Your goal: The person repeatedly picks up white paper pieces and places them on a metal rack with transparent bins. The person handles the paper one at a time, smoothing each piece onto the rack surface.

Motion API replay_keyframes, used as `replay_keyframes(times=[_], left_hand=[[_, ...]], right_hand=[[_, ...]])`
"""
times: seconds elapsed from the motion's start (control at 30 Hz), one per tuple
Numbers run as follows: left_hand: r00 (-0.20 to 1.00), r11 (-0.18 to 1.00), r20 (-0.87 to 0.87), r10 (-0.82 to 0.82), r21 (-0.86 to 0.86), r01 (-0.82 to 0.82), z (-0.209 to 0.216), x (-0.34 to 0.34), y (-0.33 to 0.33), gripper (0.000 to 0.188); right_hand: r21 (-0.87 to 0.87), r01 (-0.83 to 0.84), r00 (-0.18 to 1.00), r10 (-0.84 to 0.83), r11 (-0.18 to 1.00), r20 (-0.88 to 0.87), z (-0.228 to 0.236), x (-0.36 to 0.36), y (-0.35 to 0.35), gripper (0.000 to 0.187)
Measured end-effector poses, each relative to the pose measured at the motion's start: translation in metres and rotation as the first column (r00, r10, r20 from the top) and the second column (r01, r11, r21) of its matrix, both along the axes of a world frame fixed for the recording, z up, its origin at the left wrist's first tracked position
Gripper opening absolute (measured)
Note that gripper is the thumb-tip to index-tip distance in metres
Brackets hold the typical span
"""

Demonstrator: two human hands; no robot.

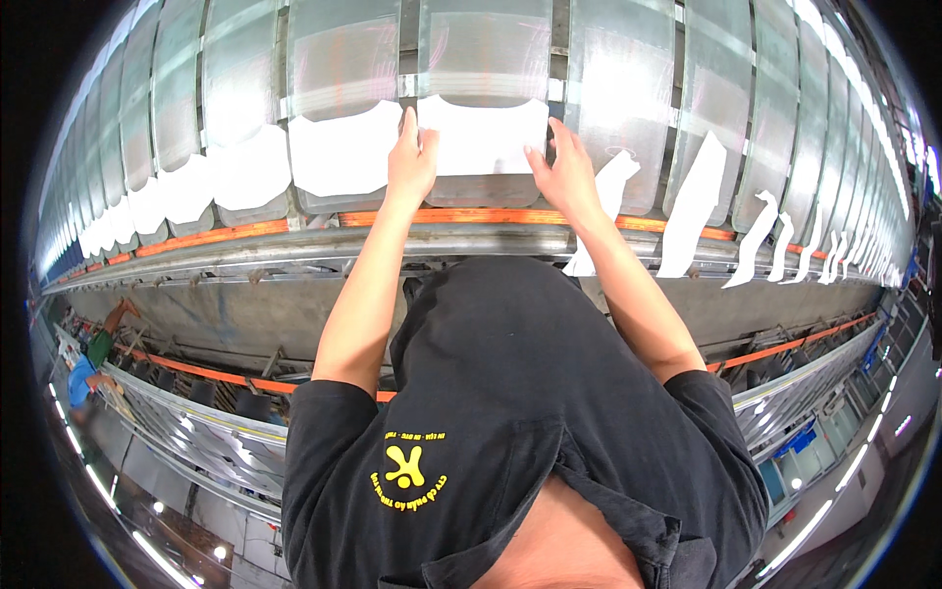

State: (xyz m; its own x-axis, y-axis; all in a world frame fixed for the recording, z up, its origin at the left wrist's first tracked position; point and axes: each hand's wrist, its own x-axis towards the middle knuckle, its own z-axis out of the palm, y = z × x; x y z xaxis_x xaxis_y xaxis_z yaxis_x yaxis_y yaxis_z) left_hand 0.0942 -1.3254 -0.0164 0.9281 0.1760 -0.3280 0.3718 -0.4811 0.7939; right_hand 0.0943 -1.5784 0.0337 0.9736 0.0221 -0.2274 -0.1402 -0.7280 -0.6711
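White fabric is what both hands are on: a white cut piece (pixel 483 134), straight across the bottom and scalloped along its top edge, lies flat on a grey metal plate (pixel 483 191) straight ahead of the person, in the middle of a long row of such plates. The left hand (pixel 410 157) is open, fingers stretched upward and lying flat along the left edge of the piece, the palm pressing just below its corner. The right hand (pixel 564 167) is open too, its fingers spread and resting on the right edge of the same piece, thumb side toward the cloth. Neither hand closes around anything; both simply press on the fabric.

Just to the left, on the next plate, lies another white piece (pixel 343 152) of the same shape, and more of them follow down the row to the left (pixel 250 167). To the right, narrower white pieces (pixel 692 206) hang down over the edge of the line, one beside the next, well apart from the hands. An orange strip (pixel 491 215) runs along beneath the plates, just under the wrists, and below it a steel rail (pixel 294 250).

The person wears a black shirt (pixel 510 412) with a yellow print. Far off at the lower left, another person in a blue top (pixel 80 378) stands beside a lower conveyor line (pixel 196 422).
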Motion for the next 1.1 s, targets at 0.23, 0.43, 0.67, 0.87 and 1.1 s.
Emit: replay_keyframes(times=[0.23,0.43,0.67,0.87,1.1], left_hand=[[0.803,0.819,0.214,-0.556,0.307,0.486,0.043,-0.029,0.003,0.035],[0.710,0.735,0.201,-0.675,0.272,0.621,0.022,-0.008,0.000,0.021],[0.739,0.735,0.004,-0.673,0.117,0.668,0.026,0.013,0.004,0.025],[0.749,0.748,-0.047,-0.661,0.042,0.662,0.040,0.016,0.001,0.025],[0.762,0.762,-0.056,-0.645,0.013,0.647,0.033,0.015,0.003,0.024]], right_hand=[[0.046,-0.382,0.905,0.364,0.923,0.220,-0.007,-0.027,0.016,0.025],[0.134,-0.373,0.928,0.371,0.918,0.035,-0.024,-0.008,0.019,0.018],[0.231,-0.346,0.908,0.386,0.910,-0.161,-0.013,0.008,0.015,0.018],[0.143,-0.326,0.933,0.342,0.935,-0.112,-0.027,0.003,0.019,0.019],[0.179,-0.397,0.908,0.413,0.900,-0.065,-0.029,0.010,0.012,0.022]])
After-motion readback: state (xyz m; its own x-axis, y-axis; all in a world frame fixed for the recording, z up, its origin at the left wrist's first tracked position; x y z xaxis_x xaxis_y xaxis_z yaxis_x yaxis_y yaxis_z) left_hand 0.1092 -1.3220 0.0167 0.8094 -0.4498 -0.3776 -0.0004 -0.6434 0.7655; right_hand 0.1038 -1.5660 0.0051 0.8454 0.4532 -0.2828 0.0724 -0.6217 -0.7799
